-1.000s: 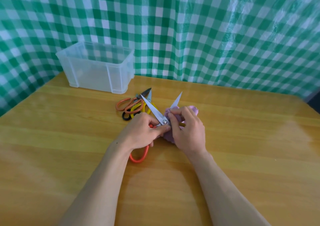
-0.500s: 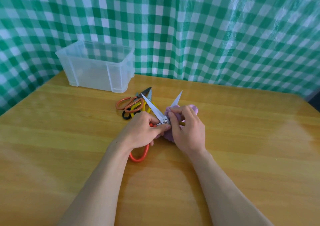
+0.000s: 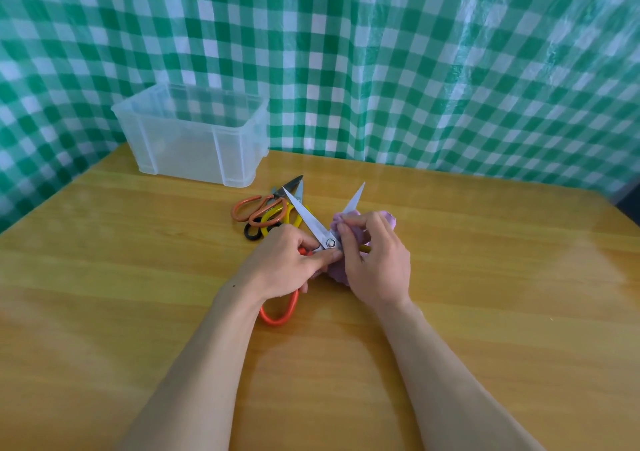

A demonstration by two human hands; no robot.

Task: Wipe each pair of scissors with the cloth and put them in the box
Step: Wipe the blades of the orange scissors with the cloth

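My left hand (image 3: pixel 287 263) grips a pair of orange-handled scissors (image 3: pixel 306 220) near the pivot, blades spread wide in a V. One orange handle loop sticks out below the hand. My right hand (image 3: pixel 375 260) pinches a bunched purple cloth (image 3: pixel 391 220) against the right blade, close to the pivot. A pile of other scissors (image 3: pixel 263 213) with orange, yellow and black handles lies just behind my left hand. The clear plastic box (image 3: pixel 194 139) stands at the back left of the table, and I see nothing in it.
The wooden table (image 3: pixel 485 294) is backed by a green-and-white checked curtain (image 3: pixel 381 52) that hangs close behind the box and wraps round the left side. The table's right corner lies at the far right.
Hardly anything has moved. My right hand has shifted the cloth very slightly along the blade near the pivot; the left hand keeps the same grip.
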